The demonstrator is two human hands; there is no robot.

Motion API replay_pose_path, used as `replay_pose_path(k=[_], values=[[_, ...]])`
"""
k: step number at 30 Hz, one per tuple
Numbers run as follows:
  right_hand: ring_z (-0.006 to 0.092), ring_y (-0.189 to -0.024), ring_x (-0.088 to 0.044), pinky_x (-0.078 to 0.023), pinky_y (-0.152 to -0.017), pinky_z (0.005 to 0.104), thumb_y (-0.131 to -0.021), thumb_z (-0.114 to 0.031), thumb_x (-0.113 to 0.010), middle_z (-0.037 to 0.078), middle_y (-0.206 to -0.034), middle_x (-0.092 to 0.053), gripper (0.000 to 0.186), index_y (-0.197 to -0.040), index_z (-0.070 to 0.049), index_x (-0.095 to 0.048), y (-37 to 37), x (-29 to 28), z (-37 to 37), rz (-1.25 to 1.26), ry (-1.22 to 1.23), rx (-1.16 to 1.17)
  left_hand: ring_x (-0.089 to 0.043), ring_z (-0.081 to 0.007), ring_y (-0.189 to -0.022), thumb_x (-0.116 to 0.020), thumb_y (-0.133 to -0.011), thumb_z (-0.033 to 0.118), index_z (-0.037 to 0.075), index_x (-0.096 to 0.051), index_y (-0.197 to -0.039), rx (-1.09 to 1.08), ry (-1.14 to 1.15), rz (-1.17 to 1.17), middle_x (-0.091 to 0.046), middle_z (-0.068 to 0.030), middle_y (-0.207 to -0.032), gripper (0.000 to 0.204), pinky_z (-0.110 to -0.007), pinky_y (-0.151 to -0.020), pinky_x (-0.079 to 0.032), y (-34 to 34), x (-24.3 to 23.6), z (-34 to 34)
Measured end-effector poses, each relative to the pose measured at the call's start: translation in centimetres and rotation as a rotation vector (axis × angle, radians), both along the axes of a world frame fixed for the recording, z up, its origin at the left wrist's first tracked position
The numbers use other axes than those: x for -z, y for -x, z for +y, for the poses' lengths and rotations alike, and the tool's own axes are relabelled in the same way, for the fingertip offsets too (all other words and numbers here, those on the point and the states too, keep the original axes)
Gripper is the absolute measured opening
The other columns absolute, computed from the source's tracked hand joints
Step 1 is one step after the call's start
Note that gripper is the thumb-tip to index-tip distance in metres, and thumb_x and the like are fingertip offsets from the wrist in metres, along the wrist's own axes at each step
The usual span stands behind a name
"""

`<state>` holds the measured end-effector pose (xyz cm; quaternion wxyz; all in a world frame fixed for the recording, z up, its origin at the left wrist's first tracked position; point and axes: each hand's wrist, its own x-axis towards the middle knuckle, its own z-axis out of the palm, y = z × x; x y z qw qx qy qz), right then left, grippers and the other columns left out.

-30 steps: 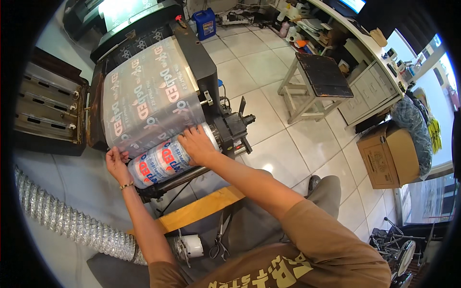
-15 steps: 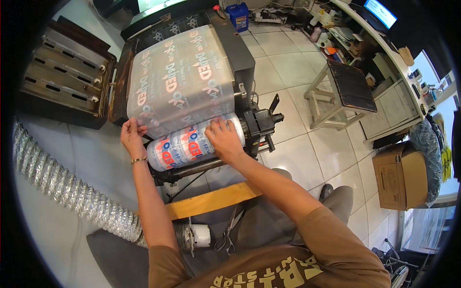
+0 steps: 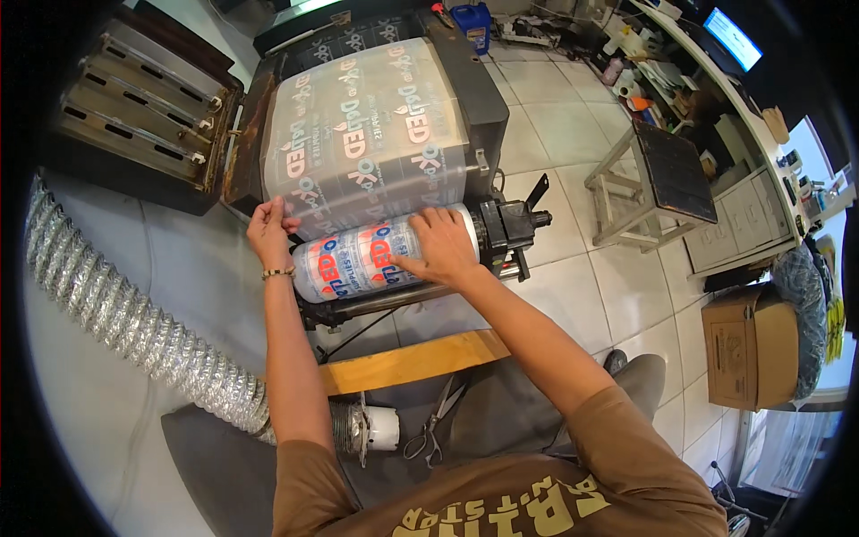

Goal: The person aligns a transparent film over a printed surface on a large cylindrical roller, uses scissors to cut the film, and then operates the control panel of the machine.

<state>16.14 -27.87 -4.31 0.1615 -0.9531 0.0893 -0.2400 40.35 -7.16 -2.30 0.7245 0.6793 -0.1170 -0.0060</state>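
A sheet of translucent printed film lies over a dark machine bed and runs down toward a thick roll with red and blue print, mounted on a shaft with a black end fitting. My left hand pinches the film's lower left edge, just above the roll's left end. My right hand rests on top of the roll near its right end, thumb stretched out to the left and fingers apart, slightly curved.
An open hinged lid is at upper left. A silver flexible duct runs along the left. A yellow board and scissors are near my lap. A stool, desk, monitor and cardboard box stand to the right.
The whole view has shifted, so machine and hands sit farther right and higher. My right hand's thumb now stretches out along the roll. My left hand still pinches the film's edge.
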Motion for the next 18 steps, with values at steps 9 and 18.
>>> replay_pose_path(k=[9, 18], values=[[0.0357, -0.102, -0.051, -0.043, -0.088, 0.0452, -0.083, -0.027, -0.068, 0.017, -0.097, -0.058, 0.029, -0.095, -0.001, -0.069, -0.7, 1.7, -1.5, -0.160, -0.353, 0.062, -0.063, -0.0118, -0.056, -0.065, -0.096, 0.020, 0.002, -0.061, -0.090, 0.033, -0.050, -0.001, -0.064, -0.0022, -0.072, 0.019, -0.022, -0.049, -0.043, 0.7, 0.0, -0.1], [0.0317, -0.079, -0.060, -0.054, -0.074, 0.0358, -0.079, -0.007, -0.070, 0.018, -0.089, -0.057, 0.038, -0.111, 0.004, -0.052, -1.0, 2.0, -5.0, -0.384, -0.688, 0.379, -0.065, -0.0125, -0.058, -0.064, -0.097, 0.021, 0.003, -0.061, -0.091, 0.031, -0.046, -0.035, -0.063, -0.0012, -0.072, 0.019, -0.022, -0.051, -0.044, 1.1, 0.4, 0.1]])
